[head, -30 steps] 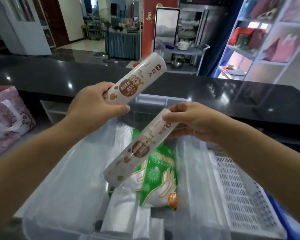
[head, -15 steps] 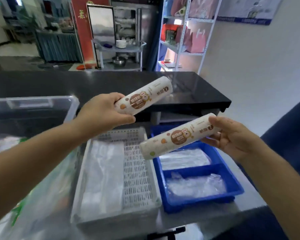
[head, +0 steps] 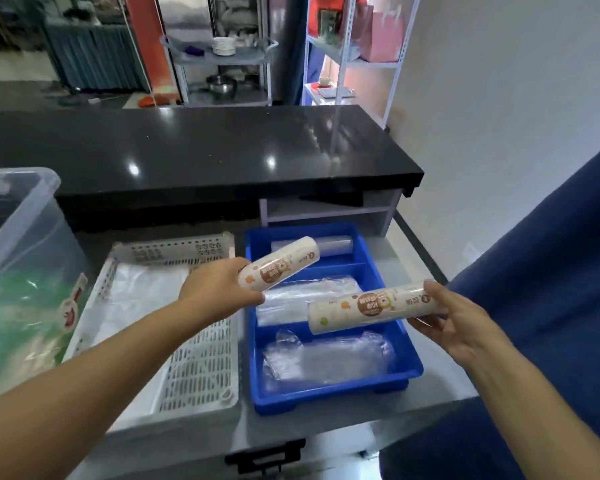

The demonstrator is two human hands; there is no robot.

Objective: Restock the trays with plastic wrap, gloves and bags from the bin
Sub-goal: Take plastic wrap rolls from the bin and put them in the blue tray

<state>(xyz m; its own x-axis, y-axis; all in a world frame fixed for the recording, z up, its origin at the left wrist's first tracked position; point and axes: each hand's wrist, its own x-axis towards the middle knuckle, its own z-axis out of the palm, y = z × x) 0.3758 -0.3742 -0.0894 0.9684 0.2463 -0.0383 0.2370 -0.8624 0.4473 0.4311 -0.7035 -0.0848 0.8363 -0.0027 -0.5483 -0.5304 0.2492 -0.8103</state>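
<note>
Below, a grey bench (head: 426,386) carries a clear storage bin (head: 21,216) at far left, a white perforated tray (head: 194,368) in the middle and a blue divided tray (head: 326,393) just beside it on the right. Clear plastic bags lie in both trays. Over the blue tray, the left hand (head: 219,292) is curled around one end of a plastic wrap roll (head: 281,266), tilted up to the right; the right hand (head: 454,320) pinches the end of a second plastic wrap roll (head: 368,306), held nearly level
</note>
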